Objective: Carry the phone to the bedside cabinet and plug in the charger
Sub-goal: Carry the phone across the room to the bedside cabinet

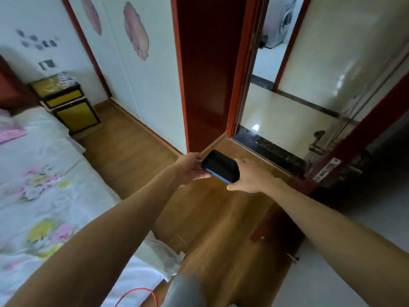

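Observation:
A black phone with a blue edge is held out in front of me, screen up, above the wooden floor. My left hand grips its left end and my right hand holds its right end. The bedside cabinet, yellow with dark trim, stands far off at the upper left beside the bed. A tangle of white cable, probably the charger, lies on its top. A wall socket sits on the wall just above the cabinet.
A bed with a floral cover fills the left side. A strip of wooden floor runs between bed and wardrobe toward the cabinet. An open red door and doorway lie ahead, with another door edge at right.

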Action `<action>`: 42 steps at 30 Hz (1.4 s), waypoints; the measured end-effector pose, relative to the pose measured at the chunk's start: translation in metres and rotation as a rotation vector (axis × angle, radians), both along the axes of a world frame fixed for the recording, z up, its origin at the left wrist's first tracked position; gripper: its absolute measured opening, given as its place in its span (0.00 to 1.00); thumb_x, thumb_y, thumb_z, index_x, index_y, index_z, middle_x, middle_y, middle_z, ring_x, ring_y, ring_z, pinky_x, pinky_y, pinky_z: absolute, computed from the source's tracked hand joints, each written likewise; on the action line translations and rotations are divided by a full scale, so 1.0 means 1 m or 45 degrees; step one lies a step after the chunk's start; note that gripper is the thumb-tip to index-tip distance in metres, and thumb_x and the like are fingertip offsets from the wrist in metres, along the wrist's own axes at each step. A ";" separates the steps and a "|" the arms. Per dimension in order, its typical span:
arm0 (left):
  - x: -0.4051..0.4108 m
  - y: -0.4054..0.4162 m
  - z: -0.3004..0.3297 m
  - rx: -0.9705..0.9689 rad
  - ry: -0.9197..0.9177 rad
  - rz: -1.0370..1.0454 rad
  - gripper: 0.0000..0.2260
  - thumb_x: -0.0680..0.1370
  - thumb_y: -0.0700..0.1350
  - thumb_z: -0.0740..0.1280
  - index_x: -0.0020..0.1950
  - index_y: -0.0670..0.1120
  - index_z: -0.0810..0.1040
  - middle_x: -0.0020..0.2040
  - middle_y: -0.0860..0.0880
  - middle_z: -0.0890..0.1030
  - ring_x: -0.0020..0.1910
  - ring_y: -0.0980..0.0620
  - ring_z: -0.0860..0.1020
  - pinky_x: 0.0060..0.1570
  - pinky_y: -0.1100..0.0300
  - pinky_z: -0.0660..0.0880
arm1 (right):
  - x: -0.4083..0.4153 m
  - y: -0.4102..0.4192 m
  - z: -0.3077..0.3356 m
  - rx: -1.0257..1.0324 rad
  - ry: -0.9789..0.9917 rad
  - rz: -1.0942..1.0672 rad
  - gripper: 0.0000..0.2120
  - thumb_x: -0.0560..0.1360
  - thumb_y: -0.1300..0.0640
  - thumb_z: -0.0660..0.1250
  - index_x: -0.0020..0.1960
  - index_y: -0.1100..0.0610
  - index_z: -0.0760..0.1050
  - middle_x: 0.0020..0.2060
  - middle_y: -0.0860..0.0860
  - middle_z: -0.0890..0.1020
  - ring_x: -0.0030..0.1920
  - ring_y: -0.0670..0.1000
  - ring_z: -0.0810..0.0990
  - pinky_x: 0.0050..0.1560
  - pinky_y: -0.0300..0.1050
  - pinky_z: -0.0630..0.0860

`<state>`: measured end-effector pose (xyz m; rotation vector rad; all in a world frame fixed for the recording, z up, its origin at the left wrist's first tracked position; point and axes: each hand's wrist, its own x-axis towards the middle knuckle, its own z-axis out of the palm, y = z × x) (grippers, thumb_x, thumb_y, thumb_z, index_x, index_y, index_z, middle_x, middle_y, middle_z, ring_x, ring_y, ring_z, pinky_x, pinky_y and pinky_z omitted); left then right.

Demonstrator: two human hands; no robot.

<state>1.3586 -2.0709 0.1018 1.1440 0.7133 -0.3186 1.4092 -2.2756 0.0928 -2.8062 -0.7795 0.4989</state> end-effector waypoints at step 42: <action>0.254 0.424 0.014 0.060 0.036 1.259 0.11 0.82 0.43 0.57 0.57 0.37 0.72 0.49 0.35 0.81 0.45 0.40 0.83 0.43 0.51 0.82 | 0.402 0.564 0.006 0.028 -0.098 1.256 0.44 0.66 0.35 0.74 0.74 0.54 0.64 0.64 0.54 0.74 0.61 0.56 0.75 0.53 0.53 0.78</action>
